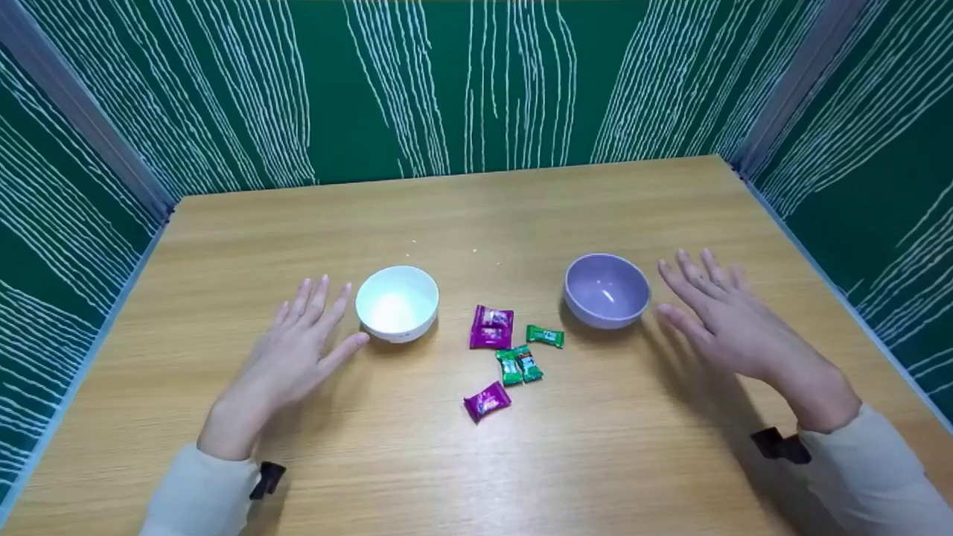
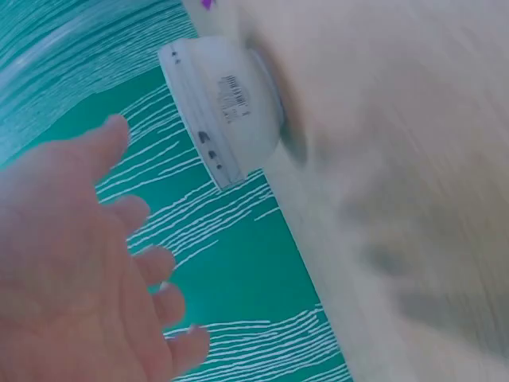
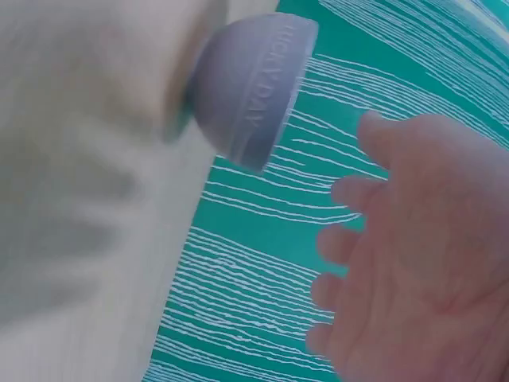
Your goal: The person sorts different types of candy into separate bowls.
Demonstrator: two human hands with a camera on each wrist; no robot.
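My left hand (image 1: pixel 294 357) hovers palm down over the table, fingers spread, just left of a white bowl (image 1: pixel 397 304). In the left wrist view that bowl (image 2: pixel 227 111) shows a printed label and dark marks near its rim, apart from the fingers. On the other side, my right hand (image 1: pixel 726 324) is held with straight fingers to the right of a purple bowl (image 1: pixel 607 290). Raised lettering shows on the purple bowl (image 3: pixel 253 89) in the right wrist view. Neither hand holds anything. Between the bowls lie purple-wrapped candies (image 1: pixel 488 402) and green-wrapped candies (image 1: pixel 545 336).
The wooden table (image 1: pixel 298 231) carries a few tiny pale specks behind the candies. Green panels (image 1: pixel 372 89) with white wavy lines stand around its back and sides, with greyish posts (image 1: pixel 789 82) at the corners.
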